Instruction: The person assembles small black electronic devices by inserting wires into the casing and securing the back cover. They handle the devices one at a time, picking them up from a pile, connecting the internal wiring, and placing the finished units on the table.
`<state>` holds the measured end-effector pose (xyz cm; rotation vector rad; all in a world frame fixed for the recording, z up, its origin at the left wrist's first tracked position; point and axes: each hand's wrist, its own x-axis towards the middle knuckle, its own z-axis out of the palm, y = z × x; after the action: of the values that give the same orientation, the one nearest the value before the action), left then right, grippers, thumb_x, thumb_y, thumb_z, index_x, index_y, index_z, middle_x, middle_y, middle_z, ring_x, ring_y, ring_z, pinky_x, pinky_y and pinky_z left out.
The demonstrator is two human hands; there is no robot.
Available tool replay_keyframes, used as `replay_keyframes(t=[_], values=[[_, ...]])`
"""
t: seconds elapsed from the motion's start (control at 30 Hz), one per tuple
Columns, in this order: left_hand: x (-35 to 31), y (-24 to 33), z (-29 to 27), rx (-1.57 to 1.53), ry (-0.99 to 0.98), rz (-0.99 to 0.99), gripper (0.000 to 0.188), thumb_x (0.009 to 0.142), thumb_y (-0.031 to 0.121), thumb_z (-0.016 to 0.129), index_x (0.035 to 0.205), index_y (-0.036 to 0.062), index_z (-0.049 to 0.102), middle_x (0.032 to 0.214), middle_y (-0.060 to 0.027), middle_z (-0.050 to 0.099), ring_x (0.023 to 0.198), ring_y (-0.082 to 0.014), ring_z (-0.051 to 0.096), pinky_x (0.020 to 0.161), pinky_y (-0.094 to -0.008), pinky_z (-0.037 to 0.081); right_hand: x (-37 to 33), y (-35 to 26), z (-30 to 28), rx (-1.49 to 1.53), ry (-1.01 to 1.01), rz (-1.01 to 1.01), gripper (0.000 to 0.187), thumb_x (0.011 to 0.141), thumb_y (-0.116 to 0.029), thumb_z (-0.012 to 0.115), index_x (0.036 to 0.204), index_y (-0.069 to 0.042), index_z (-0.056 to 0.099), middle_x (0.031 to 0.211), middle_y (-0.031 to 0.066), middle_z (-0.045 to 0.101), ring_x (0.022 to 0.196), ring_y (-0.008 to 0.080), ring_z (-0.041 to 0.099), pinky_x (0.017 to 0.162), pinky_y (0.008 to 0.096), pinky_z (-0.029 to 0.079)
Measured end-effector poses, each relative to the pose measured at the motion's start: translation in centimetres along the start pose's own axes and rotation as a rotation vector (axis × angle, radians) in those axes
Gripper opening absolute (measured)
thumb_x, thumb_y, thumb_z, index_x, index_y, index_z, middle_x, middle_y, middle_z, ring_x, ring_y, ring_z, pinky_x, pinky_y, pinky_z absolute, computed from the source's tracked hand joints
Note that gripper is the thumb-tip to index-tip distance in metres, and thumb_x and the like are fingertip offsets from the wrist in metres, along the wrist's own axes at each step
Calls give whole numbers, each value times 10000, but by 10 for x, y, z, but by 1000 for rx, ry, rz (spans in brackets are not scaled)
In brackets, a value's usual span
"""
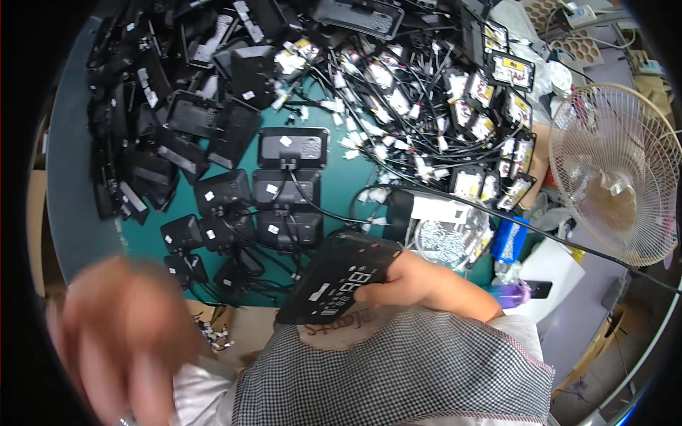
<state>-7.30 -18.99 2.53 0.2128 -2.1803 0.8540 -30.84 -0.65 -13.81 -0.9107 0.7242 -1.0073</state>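
Note:
My right hand [405,280] is closed on a black display panel [323,295] with pale segment digits and icons on its face. Its thumb lies on the front, and the panel is tilted above my checked apron [383,376]. Away to the left, my left hand [131,334] is raised near the table edge, smeared by motion, so its fingers cannot be made out. Just beyond the held panel, several black display units [288,228] with cables lie face down in rows on the green mat [348,177].
Black plastic housings [192,113] are heaped at the far left. Cables with white connectors [383,92] and small boards with yellow labels [483,92] fill the far right. A clear bag of screws [440,241], a blue box [508,238] and a fan [614,174] stand at right.

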Motion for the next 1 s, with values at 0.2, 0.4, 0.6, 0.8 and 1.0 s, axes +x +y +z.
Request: replay_keyframes(t=[0.2,0.4,0.6,0.8,1.0], values=[[-89,94,174,-655,-516,-694,363,787,180,713,1131,77,658,1204,-140,614,1115,-330,567,975,-413,439,-5,-7,2,87,42,95,546,844,35,600,1366,-20,451,1137,89,656,856,101,634,669,226,525],[-89,126,279,-894,-638,-1148,606,830,302,686,1367,107,484,1285,-184,552,1182,-364,532,1016,-403,419,-10,-14,-5,129,81,226,510,853,55,576,1346,-3,456,1034,78,666,704,77,611,570,216,511],[-46,107,345,-528,-463,-717,625,762,239,744,1335,173,505,1368,-130,504,1289,-312,443,1051,-443,371,-13,-5,-14,170,127,210,457,871,42,565,1318,14,472,965,78,664,638,81,602,556,223,511],[-48,70,389,-374,-844,-423,163,833,224,629,981,155,640,1045,-72,657,979,-282,635,849,-432,494,-14,-11,-15,244,118,269,461,882,33,557,1331,15,453,948,78,668,600,75,595,529,216,504],[-2,81,369,-854,-307,-858,283,838,352,634,1067,205,713,970,-95,687,956,-293,646,826,-431,514,-15,4,-23,329,65,252,477,881,37,556,1342,9,438,941,93,678,596,75,605,509,209,514]])
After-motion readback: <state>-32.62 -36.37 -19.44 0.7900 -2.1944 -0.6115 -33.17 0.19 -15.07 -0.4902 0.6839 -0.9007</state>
